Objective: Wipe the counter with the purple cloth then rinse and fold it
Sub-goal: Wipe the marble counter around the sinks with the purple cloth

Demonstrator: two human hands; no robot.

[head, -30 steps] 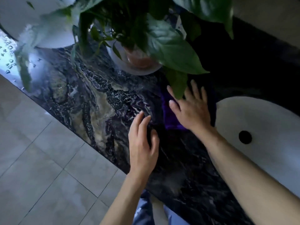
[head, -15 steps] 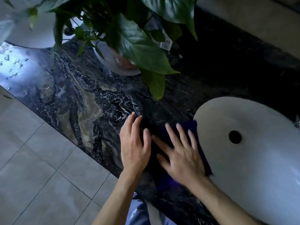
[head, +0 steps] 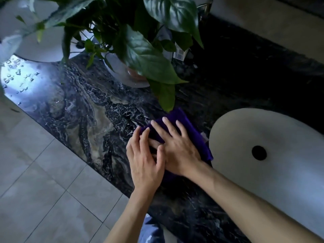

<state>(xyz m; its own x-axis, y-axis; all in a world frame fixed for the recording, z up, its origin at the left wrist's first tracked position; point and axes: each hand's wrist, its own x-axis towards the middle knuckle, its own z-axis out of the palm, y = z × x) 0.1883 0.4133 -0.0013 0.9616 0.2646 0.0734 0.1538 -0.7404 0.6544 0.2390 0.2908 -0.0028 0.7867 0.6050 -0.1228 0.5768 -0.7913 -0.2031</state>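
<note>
Water droplets [head: 17, 76] sit on the far left of the dark marble counter [head: 84, 109], so the wiping looks unfinished. To do it well I'd keep the palms flat, press evenly, and sweep in overlapping strokes toward that wet patch, steering round the potted plant [head: 133, 55].

The left hand [head: 143, 160] lies flat, fingers straight, its fingertips just on the near-left edge of the purple cloth [head: 194, 135]. The right hand [head: 177, 149] is spread flat on top of the cloth, pressing rather than pinching; neither grip is clenched. The cloth lies flat on the counter, under and beyond the right fingers, just beside the white sink [head: 284, 137].
</note>
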